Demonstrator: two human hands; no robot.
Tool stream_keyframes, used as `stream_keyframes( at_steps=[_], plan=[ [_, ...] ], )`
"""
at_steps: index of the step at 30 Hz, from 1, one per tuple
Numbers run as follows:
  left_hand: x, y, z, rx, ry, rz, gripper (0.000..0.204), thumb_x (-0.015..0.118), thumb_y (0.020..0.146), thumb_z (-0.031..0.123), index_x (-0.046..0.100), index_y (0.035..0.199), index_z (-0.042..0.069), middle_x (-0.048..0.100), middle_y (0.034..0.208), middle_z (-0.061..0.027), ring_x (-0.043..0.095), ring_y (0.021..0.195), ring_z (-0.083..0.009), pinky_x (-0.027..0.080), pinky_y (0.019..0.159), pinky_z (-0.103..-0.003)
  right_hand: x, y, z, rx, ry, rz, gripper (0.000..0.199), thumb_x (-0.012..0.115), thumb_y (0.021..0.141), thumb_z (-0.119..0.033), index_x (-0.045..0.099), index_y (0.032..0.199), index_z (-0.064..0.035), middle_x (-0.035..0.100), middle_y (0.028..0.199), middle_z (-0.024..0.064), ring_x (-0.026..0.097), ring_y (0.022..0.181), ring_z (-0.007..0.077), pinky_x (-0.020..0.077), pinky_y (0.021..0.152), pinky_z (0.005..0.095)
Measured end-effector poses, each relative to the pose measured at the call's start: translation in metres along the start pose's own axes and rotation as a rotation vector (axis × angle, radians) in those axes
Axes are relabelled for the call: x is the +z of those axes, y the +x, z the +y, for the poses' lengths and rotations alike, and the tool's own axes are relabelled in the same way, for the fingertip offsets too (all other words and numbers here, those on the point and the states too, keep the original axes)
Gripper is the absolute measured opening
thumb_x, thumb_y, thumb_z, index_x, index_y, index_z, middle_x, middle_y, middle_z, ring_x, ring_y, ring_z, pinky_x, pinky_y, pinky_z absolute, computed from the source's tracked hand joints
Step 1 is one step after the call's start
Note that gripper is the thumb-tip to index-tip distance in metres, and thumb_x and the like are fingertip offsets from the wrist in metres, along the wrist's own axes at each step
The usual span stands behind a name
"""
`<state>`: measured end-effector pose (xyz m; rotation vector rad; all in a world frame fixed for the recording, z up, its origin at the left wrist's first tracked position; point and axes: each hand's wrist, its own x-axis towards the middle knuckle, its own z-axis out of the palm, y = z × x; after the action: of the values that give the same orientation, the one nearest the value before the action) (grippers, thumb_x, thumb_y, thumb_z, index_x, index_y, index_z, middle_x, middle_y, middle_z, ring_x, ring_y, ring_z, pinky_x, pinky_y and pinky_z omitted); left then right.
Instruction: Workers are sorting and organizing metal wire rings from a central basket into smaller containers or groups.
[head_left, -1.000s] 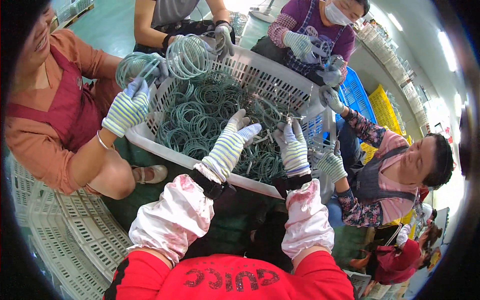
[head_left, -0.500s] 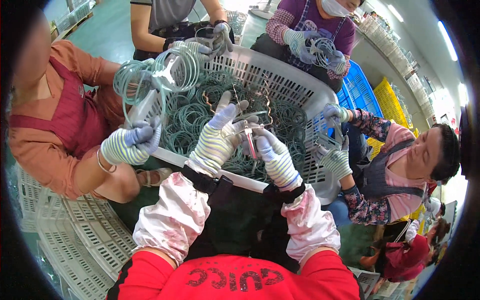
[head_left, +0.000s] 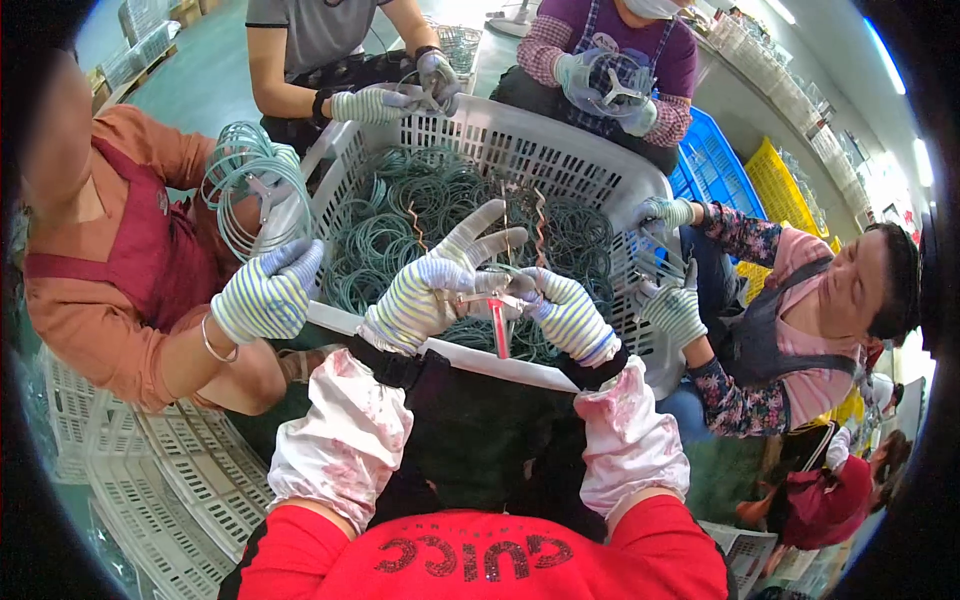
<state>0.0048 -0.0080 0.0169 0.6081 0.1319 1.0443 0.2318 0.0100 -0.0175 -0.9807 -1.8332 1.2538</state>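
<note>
While the white slotted crate (head_left: 540, 374) fills the centre of the frame, heaped with green wire rings (head_left: 380, 235), co-workers' gloved hands crowd its left, top and right sides. A blue crate (head_left: 715, 165) and a yellow crate (head_left: 780, 190) stand at upper right; pale stacked crates (head_left: 165, 470) fill the lower left. A second ago the person's hands were apart over the rings; now they meet at a red-tabbed metal piece (head_left: 501, 328), just right of centre, above the crate's near rim. The co-worker's ring bundle (head_left: 262, 190) at left has moved off the heap. The right hand (head_left: 572, 318) has its grip pinched on the piece; the left hand (head_left: 420, 300) spreads two fingers (whether its thumb grips, I cannot tell). Fingers hide the piece's upper part, and the left co-worker's head is cut off.
</note>
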Motion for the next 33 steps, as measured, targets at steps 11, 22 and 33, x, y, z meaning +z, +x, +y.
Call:
stream_keyframes(
  at_steps=[11,22,33],
  plan=[
    [0.011,0.000,-0.026,0.091,0.550,0.077,0.102,0.050,0.076,-0.020,0.016,0.161,0.025,0.038,0.155,-0.0127,0.061,0.093,-0.0101,0.054,0.083,-0.026,-0.014,0.012,-0.034,0.102,0.441,0.653,0.052,0.053,0.101,-0.008,0.042,0.151,-0.0181,0.071,0.094,0.0074,0.053,0.056,0.0039,0.0473,0.051,0.0205],
    [0.008,-0.010,-0.011,-0.224,0.802,0.052,0.054,0.045,0.082,-0.005,0.058,0.132,0.007,0.070,0.085,-0.0075,0.065,0.065,-0.0105,0.054,0.055,-0.024,-0.057,0.017,0.034,0.078,0.109,0.652,0.032,0.054,0.101,-0.017,0.064,0.131,-0.0158,0.072,0.112,0.0044,0.053,0.055,0.0029,0.0396,0.047,0.0170],
    [0.000,-0.003,-0.027,0.215,0.914,0.381,0.033,0.049,0.094,0.004,0.058,0.126,0.002,0.067,0.096,-0.0089,0.064,0.083,-0.0140,0.054,0.078,-0.029,0.014,0.006,-0.037,0.075,0.293,0.288,0.025,0.061,0.100,-0.021,0.070,0.116,-0.0035,0.071,0.098,0.0013,0.062,0.087,0.0076,0.0502,0.078,0.0242]
  ],
)
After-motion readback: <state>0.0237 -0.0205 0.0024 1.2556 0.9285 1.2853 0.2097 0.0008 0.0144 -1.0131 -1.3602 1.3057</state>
